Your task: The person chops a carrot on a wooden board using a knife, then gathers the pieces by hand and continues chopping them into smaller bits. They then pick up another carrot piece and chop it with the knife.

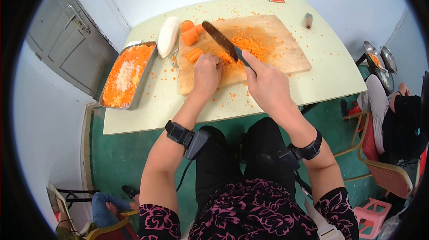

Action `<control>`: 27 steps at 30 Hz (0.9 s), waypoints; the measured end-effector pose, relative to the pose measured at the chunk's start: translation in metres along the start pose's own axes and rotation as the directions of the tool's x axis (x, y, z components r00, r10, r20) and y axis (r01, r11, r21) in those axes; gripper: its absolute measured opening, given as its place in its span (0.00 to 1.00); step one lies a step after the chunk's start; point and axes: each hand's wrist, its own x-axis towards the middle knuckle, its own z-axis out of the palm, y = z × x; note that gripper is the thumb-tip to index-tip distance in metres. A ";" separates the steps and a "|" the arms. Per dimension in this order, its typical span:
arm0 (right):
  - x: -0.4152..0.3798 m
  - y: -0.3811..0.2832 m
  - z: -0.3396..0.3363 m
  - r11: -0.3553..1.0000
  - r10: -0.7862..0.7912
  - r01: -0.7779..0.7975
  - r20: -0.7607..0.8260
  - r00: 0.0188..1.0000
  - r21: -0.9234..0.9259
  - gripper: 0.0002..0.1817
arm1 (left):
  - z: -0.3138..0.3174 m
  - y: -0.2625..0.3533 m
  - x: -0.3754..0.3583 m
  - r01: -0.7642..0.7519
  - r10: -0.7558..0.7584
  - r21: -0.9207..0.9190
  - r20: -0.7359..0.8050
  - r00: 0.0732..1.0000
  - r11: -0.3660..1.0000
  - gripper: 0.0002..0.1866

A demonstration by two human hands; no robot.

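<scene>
My right hand (268, 86) grips the dark handle of a kitchen knife (218, 37), whose blade points up and left over the wooden cutting board (288, 45). The fingers of my left hand (207, 75) are curled down on a piece of carrot at the blade's left side; most of that piece is hidden. Finely chopped carrot (251, 47) lies heaped to the right of the blade. Cut carrot sticks (194, 54) rest just beyond my left hand, and thick carrot chunks (190, 37) sit farther back on the board.
A peeled white radish (168, 37) lies left of the board. Beside it, a metal tray (143, 79) holds chopped carrot and a pale heap. A peeler-like tool (309, 20) lies back right. Another person (380, 110) sits at right, near metal bowls (389, 59).
</scene>
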 end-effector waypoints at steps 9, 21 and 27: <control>-0.001 -0.006 -0.001 0.998 -0.020 0.023 0.063 0.998 -0.050 0.18 | 0.003 -0.003 0.002 0.017 -0.018 -0.053 -0.016 1.000 0.998 0.02; 0.000 -0.006 -0.001 1.000 -0.008 0.011 0.097 0.995 -0.024 0.18 | 0.001 0.000 0.001 0.011 -0.012 -0.031 -0.032 0.999 0.999 0.02; -0.004 -0.008 0.003 1.000 -0.010 0.011 0.046 0.999 -0.028 0.18 | -0.001 0.004 0.002 0.057 -0.058 -0.069 -0.016 0.998 0.996 0.02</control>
